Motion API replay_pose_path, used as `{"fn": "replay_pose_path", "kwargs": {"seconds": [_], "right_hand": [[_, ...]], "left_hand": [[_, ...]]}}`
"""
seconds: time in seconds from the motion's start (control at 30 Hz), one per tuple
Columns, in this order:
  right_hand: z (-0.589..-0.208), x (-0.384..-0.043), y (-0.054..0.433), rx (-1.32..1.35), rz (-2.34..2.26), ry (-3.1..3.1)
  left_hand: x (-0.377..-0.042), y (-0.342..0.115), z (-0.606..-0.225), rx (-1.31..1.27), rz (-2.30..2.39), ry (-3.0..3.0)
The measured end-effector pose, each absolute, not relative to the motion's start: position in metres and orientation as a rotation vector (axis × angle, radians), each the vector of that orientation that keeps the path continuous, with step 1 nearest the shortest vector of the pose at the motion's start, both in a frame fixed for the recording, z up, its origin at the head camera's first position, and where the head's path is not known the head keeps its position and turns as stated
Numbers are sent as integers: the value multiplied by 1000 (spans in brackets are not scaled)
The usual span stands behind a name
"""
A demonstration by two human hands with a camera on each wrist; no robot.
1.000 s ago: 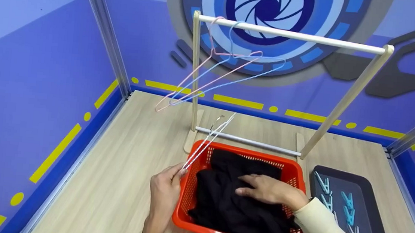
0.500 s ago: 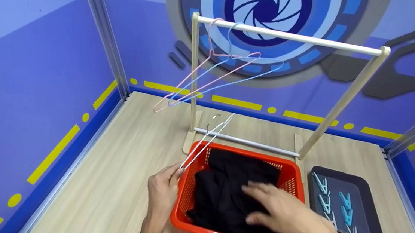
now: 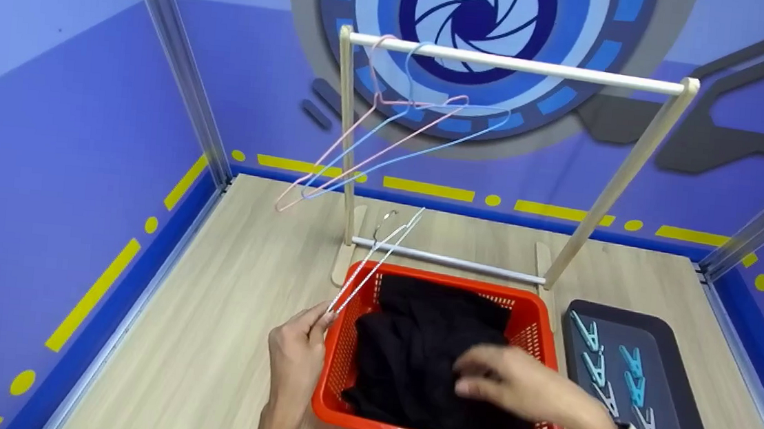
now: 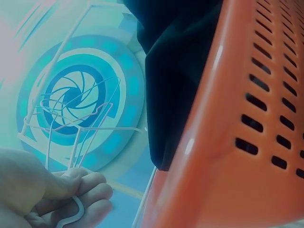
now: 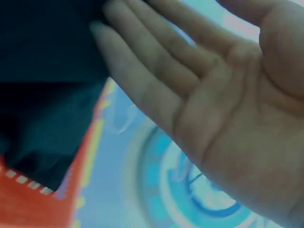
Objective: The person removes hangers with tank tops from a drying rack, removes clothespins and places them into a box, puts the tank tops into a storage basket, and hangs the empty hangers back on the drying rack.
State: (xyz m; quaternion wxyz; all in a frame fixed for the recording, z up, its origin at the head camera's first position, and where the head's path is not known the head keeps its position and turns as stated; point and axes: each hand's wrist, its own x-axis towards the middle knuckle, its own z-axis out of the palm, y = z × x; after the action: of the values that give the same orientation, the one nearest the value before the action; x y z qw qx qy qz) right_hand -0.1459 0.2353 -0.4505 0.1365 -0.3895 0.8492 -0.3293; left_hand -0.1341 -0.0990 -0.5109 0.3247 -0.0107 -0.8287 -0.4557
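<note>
My left hand (image 3: 297,349) grips one end of a white wire hanger (image 3: 375,245) with a metal hook, beside the left rim of a red plastic basket (image 3: 363,424). Fingers and thumb curl round the wire in the left wrist view. Folded black cloth (image 3: 405,344) lies heaped inside the basket; its kind of garment cannot be made out. My right hand (image 3: 522,386) is over the right part of the cloth, blurred. In the right wrist view its fingers (image 5: 156,61) are fairly straight and reach to the black cloth (image 5: 42,114), holding nothing.
Behind the basket stands a wooden rack (image 3: 516,64) with a pink hanger (image 3: 333,144) and a blue hanger (image 3: 422,150) near its left end. A dark grey tray (image 3: 676,406) on the right holds several clothes pegs (image 3: 633,388). Walls enclose the wooden tabletop (image 3: 237,285).
My right hand, first spread on the middle of the cloth, has lifted and drawn back to the right. The left hand still holds the white hanger. The head view has shifted slightly.
</note>
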Motion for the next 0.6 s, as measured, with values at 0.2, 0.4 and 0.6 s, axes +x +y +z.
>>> {"fn": "replay_pose_path", "kwargs": {"seconds": [0.2, 0.4, 0.6], "right_hand": [[-464, -162, 239, -994, -978, 2510], [-453, -159, 265, -929, -1082, 2660], [-462, -172, 304, -385, -814, 3103]], "left_hand": [[-135, -98, -513, -32, -1231, -2171], [-133, -96, -513, -25, -1228, -2180], [-133, -97, -512, -19, -1206, -2190]]}}
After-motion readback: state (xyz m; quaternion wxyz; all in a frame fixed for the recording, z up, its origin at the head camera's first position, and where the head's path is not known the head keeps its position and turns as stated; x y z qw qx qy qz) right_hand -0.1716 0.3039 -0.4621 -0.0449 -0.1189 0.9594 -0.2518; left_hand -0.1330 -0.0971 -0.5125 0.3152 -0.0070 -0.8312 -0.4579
